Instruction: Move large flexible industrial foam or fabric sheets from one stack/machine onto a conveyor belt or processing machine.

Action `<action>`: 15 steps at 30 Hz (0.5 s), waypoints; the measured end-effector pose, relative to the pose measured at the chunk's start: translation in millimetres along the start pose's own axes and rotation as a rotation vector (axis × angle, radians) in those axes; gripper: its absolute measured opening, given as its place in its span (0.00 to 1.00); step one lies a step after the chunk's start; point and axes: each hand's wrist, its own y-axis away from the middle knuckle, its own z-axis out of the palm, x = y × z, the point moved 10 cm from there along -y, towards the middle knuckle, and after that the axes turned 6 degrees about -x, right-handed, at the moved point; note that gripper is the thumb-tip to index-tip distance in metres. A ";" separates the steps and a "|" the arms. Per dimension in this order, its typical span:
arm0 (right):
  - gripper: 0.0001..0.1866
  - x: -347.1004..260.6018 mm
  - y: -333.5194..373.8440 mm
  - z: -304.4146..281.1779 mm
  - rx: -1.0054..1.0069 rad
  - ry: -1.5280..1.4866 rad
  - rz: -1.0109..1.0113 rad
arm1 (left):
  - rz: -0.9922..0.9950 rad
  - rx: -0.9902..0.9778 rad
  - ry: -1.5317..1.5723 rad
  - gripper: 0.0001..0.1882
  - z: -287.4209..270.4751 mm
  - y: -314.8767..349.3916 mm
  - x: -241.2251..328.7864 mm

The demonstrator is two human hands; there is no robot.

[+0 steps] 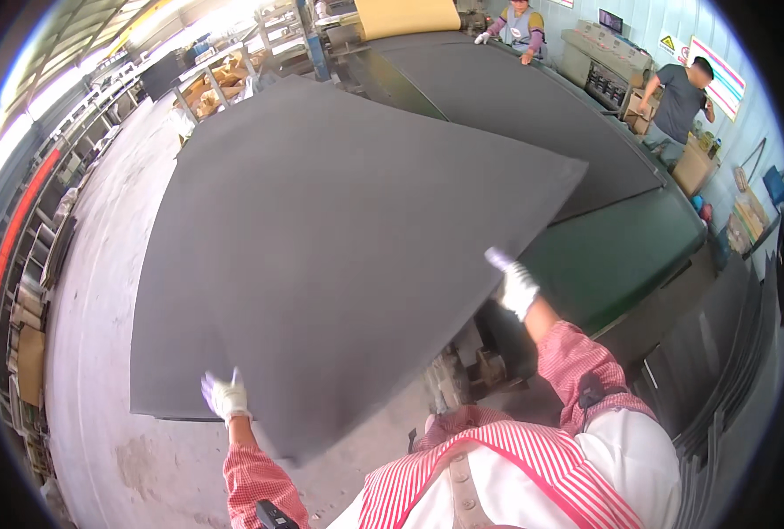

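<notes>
A large dark grey sheet (pixel 321 229) spreads before me, its far part overlapping the worktable and one corner drooping close to my body. At its right edge is my right hand (pixel 517 287), in a white glove with purple fingertips. The thumb lies over the top and the other fingers are hidden, closed around the edge. My left hand (pixel 226 397), gloved alike, rests at the near edge on the left with its visible fingers apart. Beneath the sheet's left near edge, a thin dark layer shows.
A green-topped conveyor table (pixel 612 256) carries another dark sheet (pixel 515 106). One person (pixel 520 31) stands at its far side; another (pixel 678 101) stands by boxes on the right. Dark sheets (pixel 709 344) lean at my right. Long racks (pixel 30 273) line the left, beyond the pale floor (pixel 92 264).
</notes>
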 end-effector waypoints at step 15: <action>0.15 -251.1 46.7 -99.3 0.091 0.273 -0.079 | -0.099 -0.924 1.505 0.17 38.4 139.5 206.6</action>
